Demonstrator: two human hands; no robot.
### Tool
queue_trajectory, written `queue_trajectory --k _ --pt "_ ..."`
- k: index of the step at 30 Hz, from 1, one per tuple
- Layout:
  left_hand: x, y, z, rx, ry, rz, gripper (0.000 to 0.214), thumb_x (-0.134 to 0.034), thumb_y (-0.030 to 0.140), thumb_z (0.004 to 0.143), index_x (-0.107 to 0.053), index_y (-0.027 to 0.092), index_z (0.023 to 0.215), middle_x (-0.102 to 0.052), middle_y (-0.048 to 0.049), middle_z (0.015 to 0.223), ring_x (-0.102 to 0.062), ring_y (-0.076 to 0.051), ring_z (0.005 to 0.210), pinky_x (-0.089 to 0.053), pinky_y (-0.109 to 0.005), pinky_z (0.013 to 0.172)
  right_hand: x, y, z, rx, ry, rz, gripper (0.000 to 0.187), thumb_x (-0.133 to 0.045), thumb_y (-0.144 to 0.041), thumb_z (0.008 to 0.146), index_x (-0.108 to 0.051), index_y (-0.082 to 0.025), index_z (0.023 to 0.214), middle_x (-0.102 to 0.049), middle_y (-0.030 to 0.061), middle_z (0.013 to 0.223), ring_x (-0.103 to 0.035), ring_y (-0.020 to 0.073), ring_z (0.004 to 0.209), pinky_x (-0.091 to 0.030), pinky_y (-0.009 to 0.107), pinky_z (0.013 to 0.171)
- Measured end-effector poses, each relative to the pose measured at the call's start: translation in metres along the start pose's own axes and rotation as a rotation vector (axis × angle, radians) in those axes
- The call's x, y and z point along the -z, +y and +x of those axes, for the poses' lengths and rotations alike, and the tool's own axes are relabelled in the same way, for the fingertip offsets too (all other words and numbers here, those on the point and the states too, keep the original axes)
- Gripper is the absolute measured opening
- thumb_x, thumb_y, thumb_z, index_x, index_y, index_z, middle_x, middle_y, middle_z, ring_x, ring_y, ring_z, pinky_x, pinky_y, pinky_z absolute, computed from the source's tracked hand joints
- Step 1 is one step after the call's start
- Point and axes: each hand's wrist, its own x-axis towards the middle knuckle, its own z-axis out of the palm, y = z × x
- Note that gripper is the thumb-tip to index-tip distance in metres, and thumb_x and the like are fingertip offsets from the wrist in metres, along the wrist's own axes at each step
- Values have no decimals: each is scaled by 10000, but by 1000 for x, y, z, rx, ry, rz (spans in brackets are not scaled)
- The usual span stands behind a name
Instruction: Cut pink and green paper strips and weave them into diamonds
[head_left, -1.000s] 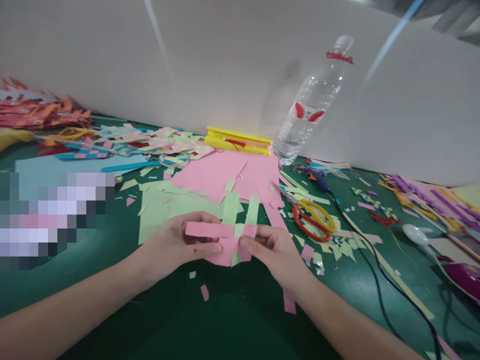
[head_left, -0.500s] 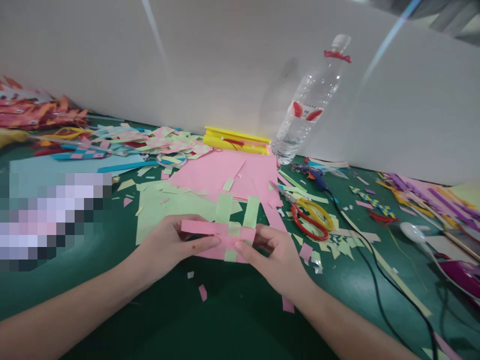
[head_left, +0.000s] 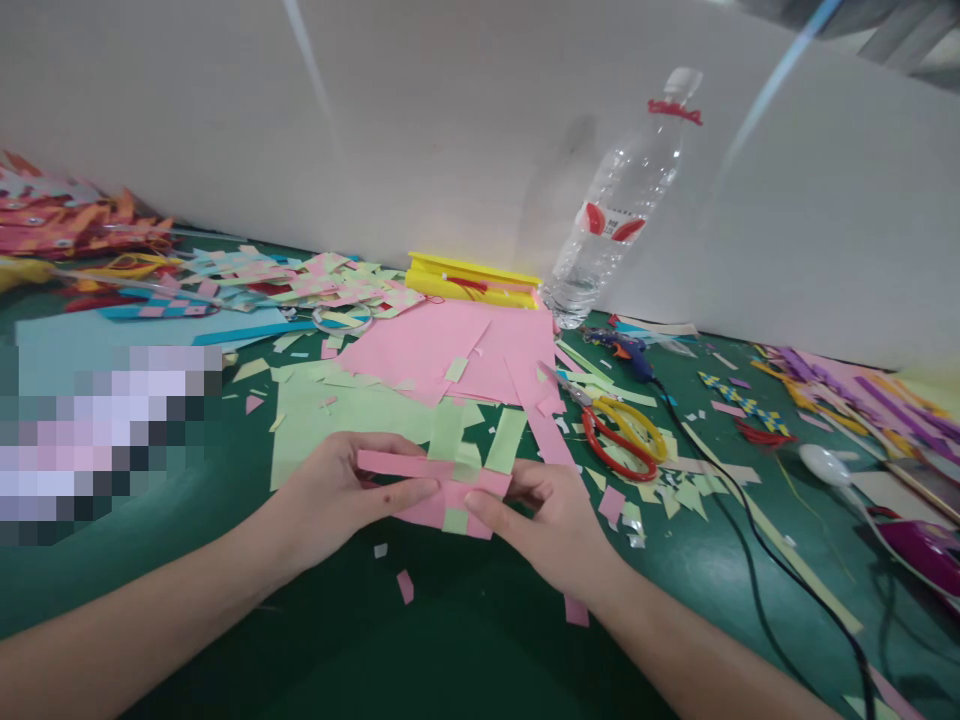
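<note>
Paper strips (head_left: 466, 463), pink and light green, are interlaced and located between the two hands. Left hand (head_left: 356, 485): thumb and fingers are closed in a pinch on the left part of the piece; one pink end extends across its fingers. Right hand (head_left: 540, 515): similarly pinched on the right edge, thumb on the near face. Two green ends project away from the hands on the far side.

Labelling: a clear bottle (head_left: 637, 180), beyond and right of the right hand, bears a white label (head_left: 615, 222) with red leaf-like shapes; its dark characters are too small to read. Scissors (head_left: 611, 455), one handle red and one yellow, lie right of the right hand; a blue glue gun (head_left: 634, 357) lies beyond them. A pink sheet (head_left: 517, 340) lies beyond both hands.
</note>
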Motion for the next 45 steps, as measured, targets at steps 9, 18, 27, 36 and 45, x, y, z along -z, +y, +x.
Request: queue_trajectory --k 9,18,27,36,45 --pt "-2 -3 3 16 23 -56 291 -723 426 642 -704 220 846 -719 -15 780 -657 -218 762 -521 -311 702 6 2 3 30 95 -58 258 -625 -393 784 -651 -194 622 -628 1 600 -588 129 566 -453 229 486" --pt "-3 -1 2 21 -18 -26 247 -731 438 627 -700 219 737 -680 5 675 -624 -201 671 -466 -258 584 2 1 2 65 97 -77 205 -617 -367 796 -691 -202 700 -644 -3 636 -575 122 558 -430 231 474" --pt "-3 1 1 -32 9 63 257 -674 466 668 -673 209 668 -618 12 607 -547 -177 586 -377 -241 505 1 0 1 44 47 -47 215 -606 -374 800 -675 -197 700 -655 -2 649 -605 130 602 -477 243 547" --pt "0 -1 2 -51 25 70 268 -664 475 697 -687 209 722 -655 5 666 -589 -188 636 -420 -255 540 1 -2 1 55 50 -70 149 -613 -328 789 -700 -209 771 -680 1 698 -624 137 623 -498 247 547" --pt "9 -17 10 -209 75 133 557 -670 458 716 -461 269 1197 -559 -48 1200 -577 -227 1005 -483 -339 840 9 0 4 193 264 -345 248 -572 -343 832 -659 -209 643 -628 0 604 -578 138 549 -447 254 510"
